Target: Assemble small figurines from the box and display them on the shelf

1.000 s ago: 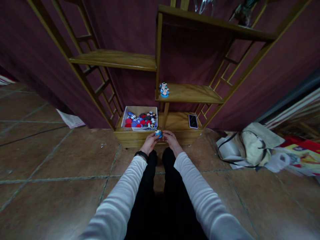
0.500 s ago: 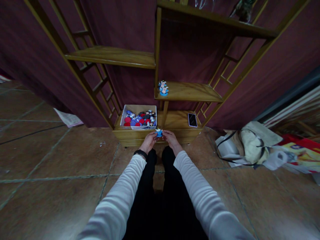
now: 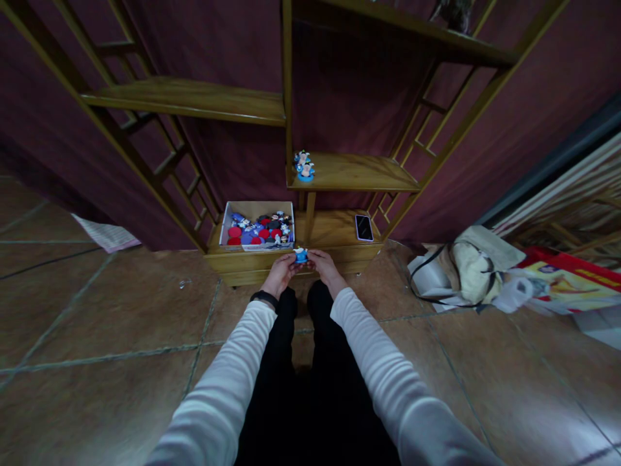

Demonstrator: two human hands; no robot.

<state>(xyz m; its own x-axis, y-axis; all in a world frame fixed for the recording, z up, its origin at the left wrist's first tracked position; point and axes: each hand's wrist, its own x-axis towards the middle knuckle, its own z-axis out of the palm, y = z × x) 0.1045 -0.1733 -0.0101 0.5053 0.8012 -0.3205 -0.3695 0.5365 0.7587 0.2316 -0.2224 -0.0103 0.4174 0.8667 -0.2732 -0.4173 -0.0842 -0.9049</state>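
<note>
A small blue-and-white figurine (image 3: 301, 255) is held between my two hands, in front of the low wooden cabinet. My left hand (image 3: 280, 272) grips its left side and my right hand (image 3: 324, 264) its right side, the fingers of both closed on it. Just beyond, a white box (image 3: 224, 226) full of red, purple, black and white figurines stands on the cabinet top. Above, similar blue figurines (image 3: 305, 171) stand close together at the left end of the middle shelf (image 3: 359, 173).
A phone (image 3: 363, 228) lies at the right on the cabinet top. The wooden shelf unit (image 3: 288, 77) rises in front of me. On the tiled floor to the right are a cream bag (image 3: 470, 265) and a red-and-yellow package (image 3: 567, 281). Printed paper (image 3: 107, 234) lies at the left.
My view has shifted slightly, so the shelves and box appear further left. Both hands still hold the figurine at about the same spot before the cabinet.
</note>
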